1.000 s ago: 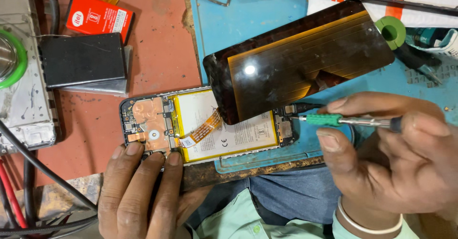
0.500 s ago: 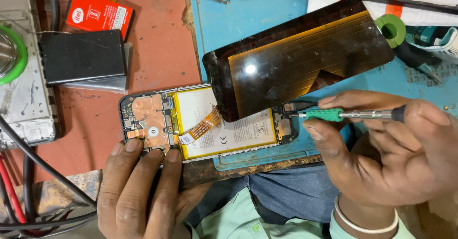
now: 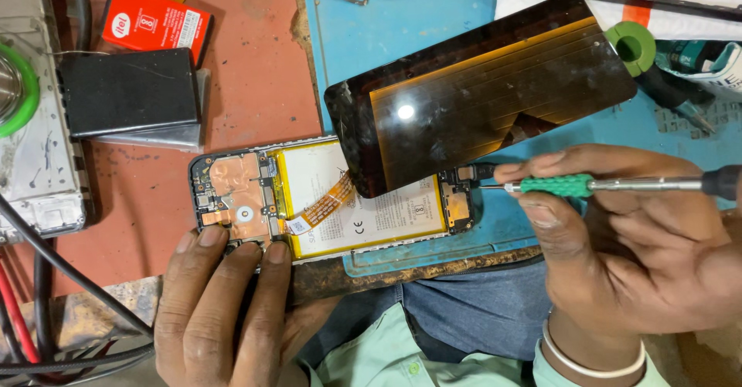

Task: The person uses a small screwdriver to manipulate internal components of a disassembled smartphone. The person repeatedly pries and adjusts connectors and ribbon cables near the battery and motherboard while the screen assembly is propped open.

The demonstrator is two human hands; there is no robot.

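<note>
Centrally, an opened phone [image 3: 332, 205] lies across the red and blue mats, its dark screen panel [image 3: 479, 97] lifted and tilted above the battery; the left hand [image 3: 220, 310] presses flat fingertips on its lower edge, while the right hand [image 3: 634, 255] pinches a green-handled screwdriver [image 3: 595, 185], tip at the phone's right end
</note>
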